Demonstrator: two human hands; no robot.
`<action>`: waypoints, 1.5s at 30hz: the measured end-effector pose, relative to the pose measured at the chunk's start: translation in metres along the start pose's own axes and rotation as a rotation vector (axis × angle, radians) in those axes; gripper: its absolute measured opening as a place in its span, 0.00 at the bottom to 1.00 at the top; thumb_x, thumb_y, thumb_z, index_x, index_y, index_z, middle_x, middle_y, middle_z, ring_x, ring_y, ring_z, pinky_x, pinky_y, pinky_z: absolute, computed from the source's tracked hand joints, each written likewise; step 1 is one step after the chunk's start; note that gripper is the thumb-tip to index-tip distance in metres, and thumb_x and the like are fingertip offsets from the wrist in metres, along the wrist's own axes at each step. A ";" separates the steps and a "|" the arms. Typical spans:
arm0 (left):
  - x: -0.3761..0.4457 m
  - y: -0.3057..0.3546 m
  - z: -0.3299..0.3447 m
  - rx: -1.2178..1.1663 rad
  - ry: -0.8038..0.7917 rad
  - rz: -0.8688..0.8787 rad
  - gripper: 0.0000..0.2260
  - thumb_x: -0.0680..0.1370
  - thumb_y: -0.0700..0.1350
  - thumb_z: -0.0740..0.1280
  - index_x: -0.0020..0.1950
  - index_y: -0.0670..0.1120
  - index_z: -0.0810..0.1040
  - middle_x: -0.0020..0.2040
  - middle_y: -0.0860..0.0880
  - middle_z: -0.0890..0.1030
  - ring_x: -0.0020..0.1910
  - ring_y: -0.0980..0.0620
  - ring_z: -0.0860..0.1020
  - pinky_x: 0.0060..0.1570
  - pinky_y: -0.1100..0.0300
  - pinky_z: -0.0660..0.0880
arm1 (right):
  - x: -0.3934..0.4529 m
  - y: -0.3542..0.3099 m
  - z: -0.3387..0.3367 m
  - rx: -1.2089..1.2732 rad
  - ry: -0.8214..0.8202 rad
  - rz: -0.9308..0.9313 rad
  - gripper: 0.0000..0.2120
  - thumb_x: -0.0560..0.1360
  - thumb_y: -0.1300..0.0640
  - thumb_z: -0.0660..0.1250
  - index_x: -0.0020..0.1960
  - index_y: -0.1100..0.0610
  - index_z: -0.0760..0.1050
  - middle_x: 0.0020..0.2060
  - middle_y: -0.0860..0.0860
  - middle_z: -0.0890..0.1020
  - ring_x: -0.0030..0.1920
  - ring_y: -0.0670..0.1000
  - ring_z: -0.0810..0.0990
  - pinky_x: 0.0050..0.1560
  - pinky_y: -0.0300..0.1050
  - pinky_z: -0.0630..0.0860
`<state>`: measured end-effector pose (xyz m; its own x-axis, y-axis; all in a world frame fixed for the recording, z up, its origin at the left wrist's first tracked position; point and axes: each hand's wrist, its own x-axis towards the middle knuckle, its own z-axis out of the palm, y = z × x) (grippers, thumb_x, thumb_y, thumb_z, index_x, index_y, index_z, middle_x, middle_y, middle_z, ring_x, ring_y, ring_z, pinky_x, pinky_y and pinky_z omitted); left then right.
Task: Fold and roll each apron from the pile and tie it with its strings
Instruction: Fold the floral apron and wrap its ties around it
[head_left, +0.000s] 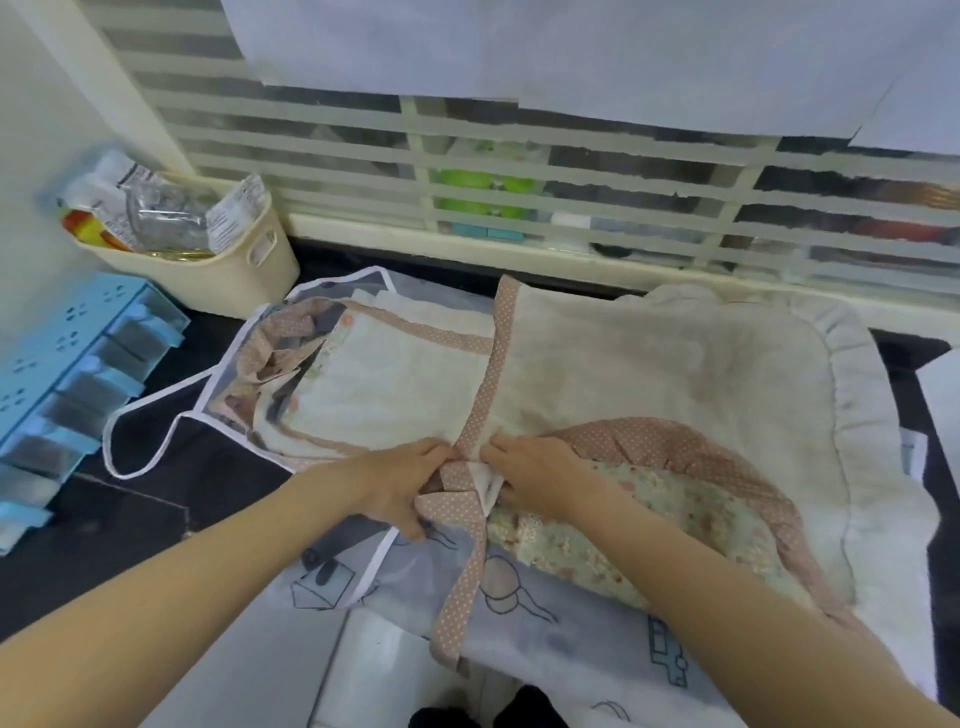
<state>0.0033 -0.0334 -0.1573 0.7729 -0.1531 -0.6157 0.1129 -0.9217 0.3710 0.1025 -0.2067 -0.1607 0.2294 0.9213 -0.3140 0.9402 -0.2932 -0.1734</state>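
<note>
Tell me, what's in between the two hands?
In the head view, the pink dotted strap lies between the left hand and right hand. Both hands pinch it where it crosses over a white fold of the apron.

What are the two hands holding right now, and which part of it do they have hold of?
Both hold the cream apron by its pink dotted strap at the near edge: the left hand grips the strap where it folds, and the right hand pinches it beside the white tab.

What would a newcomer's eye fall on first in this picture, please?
Two bare hands, the left hand and right hand, meet at centre, gripping a pink polka-dot fabric strap on a cream cloth apron. At far left stands a light blue plastic drawer unit.
</note>
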 end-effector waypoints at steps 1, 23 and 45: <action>-0.004 -0.002 0.003 0.012 0.012 -0.001 0.43 0.68 0.45 0.75 0.75 0.44 0.52 0.71 0.49 0.60 0.67 0.49 0.66 0.59 0.59 0.69 | 0.004 0.000 -0.001 0.021 0.003 0.006 0.12 0.79 0.58 0.57 0.61 0.58 0.68 0.52 0.54 0.75 0.47 0.55 0.77 0.36 0.46 0.69; 0.042 0.040 -0.066 0.016 -0.018 -0.182 0.23 0.79 0.37 0.61 0.72 0.44 0.58 0.61 0.43 0.74 0.49 0.46 0.74 0.42 0.56 0.69 | -0.093 0.065 0.002 0.196 0.147 0.888 0.22 0.80 0.53 0.57 0.71 0.59 0.60 0.68 0.58 0.64 0.67 0.61 0.65 0.64 0.54 0.65; 0.075 0.183 -0.006 0.693 -0.373 0.107 0.25 0.76 0.50 0.68 0.67 0.37 0.68 0.59 0.42 0.76 0.58 0.41 0.74 0.59 0.44 0.69 | -0.196 0.116 0.023 0.477 0.010 1.206 0.03 0.77 0.59 0.61 0.50 0.58 0.69 0.50 0.56 0.74 0.54 0.59 0.75 0.53 0.49 0.70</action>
<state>0.0851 -0.2114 -0.1315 0.4838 -0.2498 -0.8387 -0.4590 -0.8884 -0.0002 0.1606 -0.4270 -0.1409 0.8672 0.0149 -0.4978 -0.0413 -0.9940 -0.1017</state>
